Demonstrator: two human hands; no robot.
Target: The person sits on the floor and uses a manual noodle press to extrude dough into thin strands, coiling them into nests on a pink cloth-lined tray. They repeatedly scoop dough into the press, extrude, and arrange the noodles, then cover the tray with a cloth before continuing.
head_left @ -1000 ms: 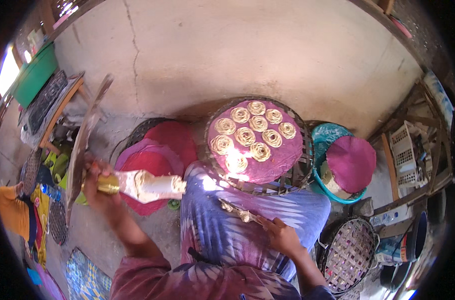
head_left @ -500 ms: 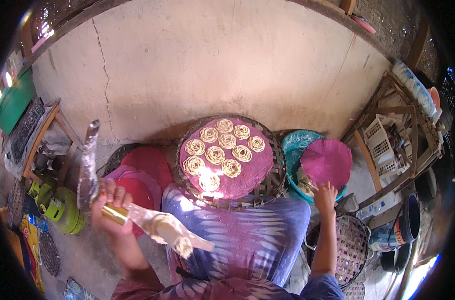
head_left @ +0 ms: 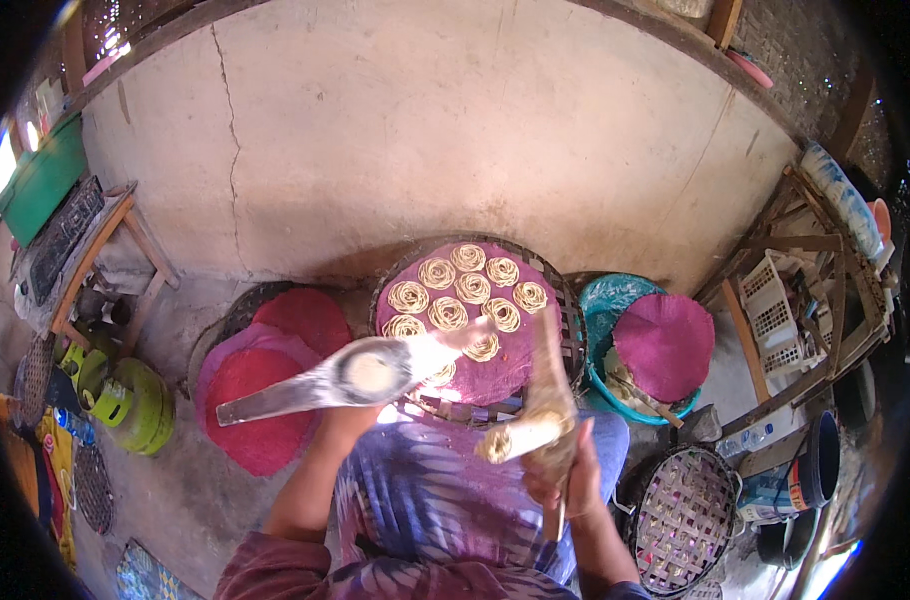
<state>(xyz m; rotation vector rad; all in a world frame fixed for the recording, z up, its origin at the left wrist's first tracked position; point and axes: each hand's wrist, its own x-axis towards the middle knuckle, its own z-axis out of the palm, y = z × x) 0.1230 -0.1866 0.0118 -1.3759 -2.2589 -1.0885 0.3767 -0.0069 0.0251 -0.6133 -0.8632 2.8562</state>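
A long whitish paddle-shaped piece of a hand press (head_left: 305,386), with a round cup-like opening, lies across my left hand (head_left: 353,420), whose fingers are mostly under it. My right hand (head_left: 567,480) is closed round a wooden press piece (head_left: 549,385) standing upright over my lap. From this piece a pale cylinder (head_left: 523,437) sticks out to the left, with yellowish dough at its end. The two pieces are apart. Just beyond them, several coiled noodle-like dough nests (head_left: 472,288) lie on a purple round cloth (head_left: 490,378) over a woven basket (head_left: 572,335).
A teal tub (head_left: 592,372) holding pale dough under a purple cloth (head_left: 663,345) stands at right. Red and purple round cloths (head_left: 255,440) lie at left. Farther out are a green gas cylinder (head_left: 140,405), a woven basket (head_left: 683,510) and wooden racks (head_left: 115,255). A wall (head_left: 425,130) rises behind.
My right hand has left the teal tub and now holds a press piece over my lap. My left hand has moved right, its paddle swung level. The view has shifted slightly.
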